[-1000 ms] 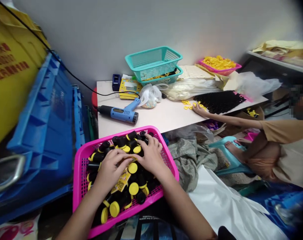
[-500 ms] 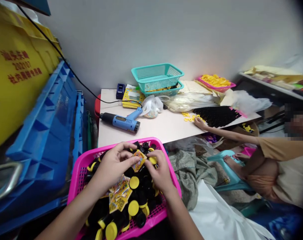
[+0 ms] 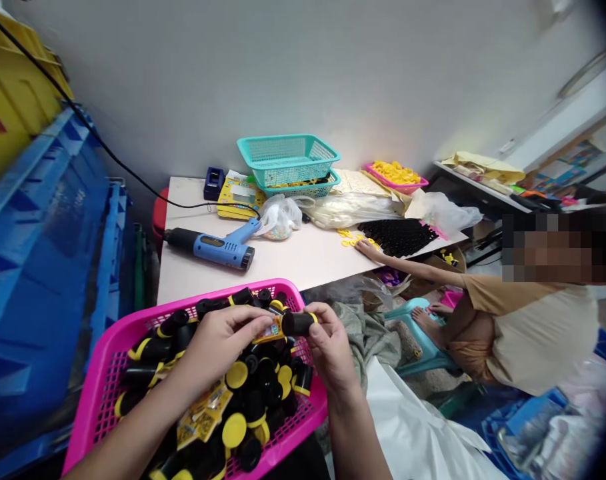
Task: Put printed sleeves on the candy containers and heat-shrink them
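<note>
My left hand (image 3: pixel 233 333) is pinched, thumb over fingers, on a small flat yellow printed packet (image 3: pixel 269 331), which juts out past the thumb. My right hand (image 3: pixel 330 340) is clamped on a short black plastic cylinder with a yellow end (image 3: pixel 297 325), thumb and fingers around its yellow end. Cylinder lies roughly level, its plain black end toward my left hand, right beside the packet; cannot tell whether the two touch. Both held above a bright pink perforated plastic basket (image 3: pixel 89 377), which is heaped with more black cylinders with yellow caps (image 3: pixel 234 430), lying at all angles. A loose pile of yellow printed packets (image 3: pixel 203 417) rests on them, below my left forearm. Beyond the basket, a pale worktop (image 3: pixel 283 263): on it a blue and black heat gun (image 3: pixel 217 250) lying on its side, nozzle to the left. Behind it, a knotted translucent plastic bag (image 3: pixel 281 217) and, near the wall, two stacked turquoise mesh baskets (image 3: pixel 287 163). Farther right, a co-worker's hand (image 3: pixel 369 249) rests on small yellow pieces (image 3: pixel 345 234), just beside a spread of black parts (image 3: pixel 397 237). Tall blue plastic crates (image 3: pixel 37 267) stand to my left.
</note>
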{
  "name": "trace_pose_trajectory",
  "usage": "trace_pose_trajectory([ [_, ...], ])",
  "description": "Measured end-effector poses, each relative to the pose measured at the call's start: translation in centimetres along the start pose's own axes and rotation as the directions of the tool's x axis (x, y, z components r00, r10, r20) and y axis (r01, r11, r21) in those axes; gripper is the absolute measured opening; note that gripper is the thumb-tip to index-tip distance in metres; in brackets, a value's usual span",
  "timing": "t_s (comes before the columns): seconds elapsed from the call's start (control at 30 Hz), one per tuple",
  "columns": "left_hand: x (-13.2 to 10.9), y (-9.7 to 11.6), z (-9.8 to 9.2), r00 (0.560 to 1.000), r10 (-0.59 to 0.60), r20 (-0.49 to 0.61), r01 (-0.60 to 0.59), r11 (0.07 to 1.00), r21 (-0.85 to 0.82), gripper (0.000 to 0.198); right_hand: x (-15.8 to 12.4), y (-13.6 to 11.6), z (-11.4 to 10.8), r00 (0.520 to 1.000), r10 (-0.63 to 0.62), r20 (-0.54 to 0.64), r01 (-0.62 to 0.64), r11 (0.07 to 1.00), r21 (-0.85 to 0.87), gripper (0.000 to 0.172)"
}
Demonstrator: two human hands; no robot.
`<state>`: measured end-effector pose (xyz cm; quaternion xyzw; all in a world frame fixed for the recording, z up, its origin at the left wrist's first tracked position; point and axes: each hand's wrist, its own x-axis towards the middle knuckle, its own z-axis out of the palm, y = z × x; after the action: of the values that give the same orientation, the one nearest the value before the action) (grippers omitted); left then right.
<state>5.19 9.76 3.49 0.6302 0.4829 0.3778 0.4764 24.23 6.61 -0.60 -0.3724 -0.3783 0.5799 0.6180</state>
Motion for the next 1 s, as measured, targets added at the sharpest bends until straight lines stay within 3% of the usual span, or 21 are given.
trace_pose_trajectory([
  [0.13, -0.1, 0.0, -0.1, 1.0, 0.022, -0.013, -0.023, 0.999, -0.045, 0.026, 0.2, 0.8, -0.6, 1.0, 0.009, 0.02, -0.008, 0.999, -0.053, 0.032],
  [0.3, -0.2, 0.0, 0.2, 0.997, 0.058, -0.043, -0.059, 0.998, -0.029, 0.024, 0.1, 0.9, -0.1, 0.998, 0.014, -0.058, -0.024, 0.984, -0.174, 0.036],
  [0.53, -0.2, -0.1, 0.0, 0.994, 0.017, -0.109, -0.018, 1.0, -0.013, 0.027, -0.3, 1.0, 0.6, 0.991, -0.126, -0.038, 0.118, 0.978, -0.173, 0.031],
  [0.77, -0.3, 0.2, 0.1, 0.999, 0.017, -0.038, -0.019, 0.998, -0.056, 0.023, 0.0, 1.7, 0.5, 0.999, -0.008, -0.04, 0.001, 0.985, -0.171, 0.034],
  [0.93, -0.3, 0.2, 0.1, 0.997, 0.01, -0.079, -0.012, 1.0, -0.026, 0.023, -0.1, 1.7, 0.2, 0.999, -0.044, 0.014, 0.046, 0.964, -0.263, 0.031],
  [1.0, -0.2, 0.2, 0.1, 0.997, -0.027, -0.073, 0.019, 0.995, -0.101, 0.021, 0.0, 1.6, 0.3, 0.999, -0.031, 0.011, 0.033, 0.973, -0.227, 0.032],
])
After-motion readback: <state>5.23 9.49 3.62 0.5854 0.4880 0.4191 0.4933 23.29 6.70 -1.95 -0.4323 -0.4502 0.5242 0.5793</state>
